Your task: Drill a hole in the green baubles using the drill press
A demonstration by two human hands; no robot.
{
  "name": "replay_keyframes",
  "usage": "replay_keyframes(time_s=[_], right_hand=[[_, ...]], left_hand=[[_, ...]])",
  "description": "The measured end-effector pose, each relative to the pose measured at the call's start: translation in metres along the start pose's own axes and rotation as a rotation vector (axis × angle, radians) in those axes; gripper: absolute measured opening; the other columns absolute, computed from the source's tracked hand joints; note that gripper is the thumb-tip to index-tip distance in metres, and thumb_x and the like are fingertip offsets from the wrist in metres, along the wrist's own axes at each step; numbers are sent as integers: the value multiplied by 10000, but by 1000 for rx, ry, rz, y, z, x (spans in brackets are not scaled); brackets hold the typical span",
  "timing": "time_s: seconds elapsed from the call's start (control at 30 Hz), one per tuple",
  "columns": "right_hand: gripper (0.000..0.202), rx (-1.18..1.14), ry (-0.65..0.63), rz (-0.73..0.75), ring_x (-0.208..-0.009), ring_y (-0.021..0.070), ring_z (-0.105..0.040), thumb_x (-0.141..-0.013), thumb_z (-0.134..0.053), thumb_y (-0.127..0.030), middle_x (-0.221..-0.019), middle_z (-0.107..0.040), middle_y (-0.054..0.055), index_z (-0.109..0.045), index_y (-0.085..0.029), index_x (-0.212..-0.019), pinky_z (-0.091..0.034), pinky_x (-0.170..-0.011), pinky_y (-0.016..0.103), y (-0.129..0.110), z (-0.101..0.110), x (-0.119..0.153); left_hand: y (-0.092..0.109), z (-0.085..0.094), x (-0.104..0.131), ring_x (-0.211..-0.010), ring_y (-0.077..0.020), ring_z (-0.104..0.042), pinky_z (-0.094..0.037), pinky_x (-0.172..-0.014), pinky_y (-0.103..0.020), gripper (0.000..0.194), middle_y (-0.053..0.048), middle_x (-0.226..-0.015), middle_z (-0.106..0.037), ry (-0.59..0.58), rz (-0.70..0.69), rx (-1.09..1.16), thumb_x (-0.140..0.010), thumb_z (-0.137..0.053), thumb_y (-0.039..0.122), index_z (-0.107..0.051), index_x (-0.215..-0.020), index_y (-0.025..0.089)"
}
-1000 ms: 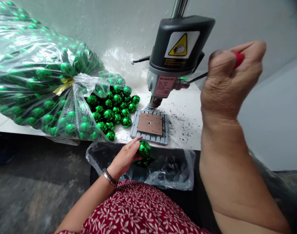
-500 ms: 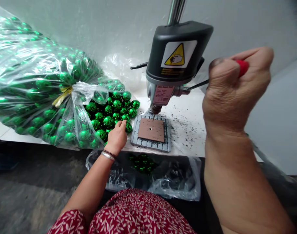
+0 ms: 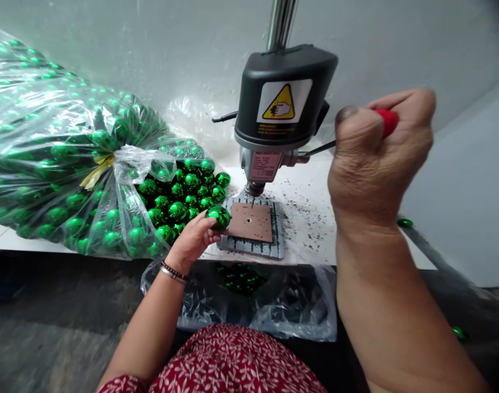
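Drill (image 3: 288, 93), bench type, dark housing on a metal column, standing on a white table (image 3: 310, 232). Markings: one white sticker (image 3: 284, 101) with a yellow warning triangle showing a hand; beneath it, in yellow, "Attention:" and a smaller line too fine to read. One pink label (image 3: 266, 165) on the grey neck; heading blurred, seemingly "Mini Bench Drill", the lines below illegible.

Lever (image 3: 322, 148), black, ending in a red knob (image 3: 390, 121); right hand (image 3: 380, 158) clenched round the knob.

Green ball (image 3: 218, 217), glossy, gripped between thumb and fingers of the left hand (image 3: 194, 237), beside the left edge of a brown plate (image 3: 250, 222); contact with the plate cannot be told. Hands well apart.

Plate: square, one hole, lying on the slotted grey base (image 3: 277, 244), under the bit. Dark shavings scattered at right.

Loose green balls (image 3: 177, 210), heaped left of the base, next to a large clear bag (image 3: 48, 131) of similar balls, yellow tie (image 3: 96, 172), no writing legible.
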State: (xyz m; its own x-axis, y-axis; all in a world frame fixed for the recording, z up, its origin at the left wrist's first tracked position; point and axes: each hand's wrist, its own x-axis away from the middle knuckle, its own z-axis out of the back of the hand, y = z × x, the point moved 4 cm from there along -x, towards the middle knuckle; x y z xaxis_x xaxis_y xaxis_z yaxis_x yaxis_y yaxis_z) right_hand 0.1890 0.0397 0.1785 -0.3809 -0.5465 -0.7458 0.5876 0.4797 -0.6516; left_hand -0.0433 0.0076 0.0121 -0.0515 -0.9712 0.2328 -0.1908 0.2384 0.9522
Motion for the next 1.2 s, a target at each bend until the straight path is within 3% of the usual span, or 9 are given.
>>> replay_keyframes(time_s=[0.07,0.13,0.27,0.57,0.87,1.0,1.07,1.2], right_hand=[[323,3,0,-7,-708,-15,-424,-845,-408,-439,-752,-453,-49,-490,-130,-801,-422,-740,243,-1,0,0],[298,-3,-8,-11,-689,-15,-395,-851,-421,-415,-744,-445,-47,-474,-129,-788,-416,-721,229,-1,-1,1],[293,-34,-15,3,-672,-17,-377,-858,-431,-408,-719,-419,-46,-440,-127,-774,-416,-703,205,-2,0,-1],[322,-70,-27,-20,-672,-43,-462,-855,-411,-460,-703,-377,-55,-379,-151,-771,-452,-741,145,-3,1,-2],[193,-23,-85,-86,-674,-32,-486,-850,-409,-323,-700,-373,-45,-378,-158,-756,-482,-767,160,-8,2,-5],[202,-32,-84,-80,-675,-38,-468,-848,-410,-345,-714,-380,-43,-392,-161,-766,-474,-772,158,-8,2,-5],[194,-25,-89,-82,-658,-41,-444,-850,-414,-336,-715,-381,-44,-392,-160,-772,-463,-752,146,-7,2,-5],[193,-37,-77,-51,-616,-41,-368,-851,-432,-319,-697,-369,-47,-387,-151,-769,-406,-670,122,-6,3,-5]], left_hand=[[-9,-7,0,-683,-136,-642,-470,-607,-243,455,-38,-880,-672,-85,91,270,-696,-682,436,-570,-1054,178],[-18,-11,-2,-642,-121,-633,-453,-565,-226,453,-35,-878,-680,-122,153,402,-698,-692,437,-565,-1051,184],[-24,-16,-9,-664,-114,-640,-425,-520,-190,414,-31,-883,-676,-126,156,423,-715,-705,411,-559,-1032,189],[-11,-34,-38,-601,-73,-616,-435,-505,-166,443,-22,-896,-660,-45,85,-38,-709,-741,331,-603,-1098,171],[-9,-48,-53,-506,-45,-557,-452,-478,-151,404,5,-779,-636,-57,92,-283,-731,-725,308,-619,-1099,176],[-7,-48,-58,-505,-73,-568,-423,-458,-162,535,11,-742,-636,-11,59,-480,-730,-717,319,-578,-1229,186],[-5,-50,-59,-561,-107,-593,-476,-531,-211,599,-1,-762,-654,-7,12,-617,-723,-717,339,-559,-1279,179],[5,-59,-60,-914,-209,-644,-499,-869,-316,625,-56,-997,-704,-7,-164,-864,-662,-763,353,-614,-1236,155]])
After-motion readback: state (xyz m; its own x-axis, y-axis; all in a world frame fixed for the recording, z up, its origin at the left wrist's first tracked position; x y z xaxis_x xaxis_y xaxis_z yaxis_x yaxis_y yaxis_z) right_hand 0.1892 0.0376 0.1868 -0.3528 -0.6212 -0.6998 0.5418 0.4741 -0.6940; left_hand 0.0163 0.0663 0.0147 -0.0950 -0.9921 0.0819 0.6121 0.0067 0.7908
